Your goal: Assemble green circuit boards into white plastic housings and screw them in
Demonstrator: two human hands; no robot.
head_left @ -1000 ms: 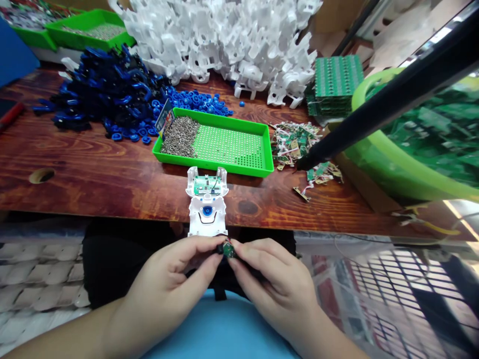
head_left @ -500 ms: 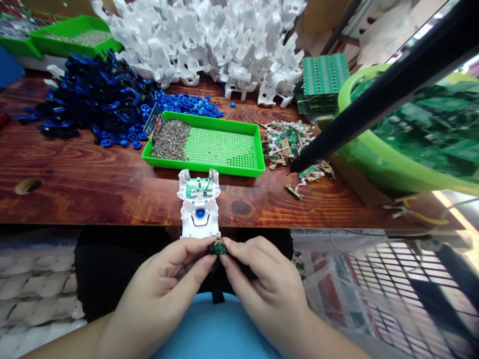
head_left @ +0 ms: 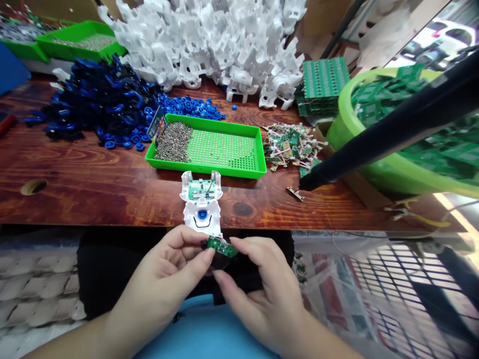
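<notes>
My left hand point(head_left: 170, 271) and my right hand point(head_left: 258, 286) meet in front of me, below the table edge. Together they pinch a small green circuit board point(head_left: 221, 245) with a dark part at its left end. The left thumb and forefinger grip that left end, while the right fingers hold the right end. Just beyond the fingertips a white plastic housing point(head_left: 201, 205) lies open at the table edge, with a green board in its top and a blue round button in its middle.
A green tray point(head_left: 224, 148) with a heap of small screws sits behind the housing. Blue parts point(head_left: 101, 99) lie at the left, white housings point(head_left: 209, 40) at the back, loose wired boards point(head_left: 290, 144), stacked boards point(head_left: 324, 82) and a green basin point(head_left: 381, 164) at the right. A black bar point(head_left: 392, 129) slants overhead.
The small board has turned from on edge to lying flatter and now shows more of its green face. My right fingers have loosened and dropped a little; the view has shifted slightly.
</notes>
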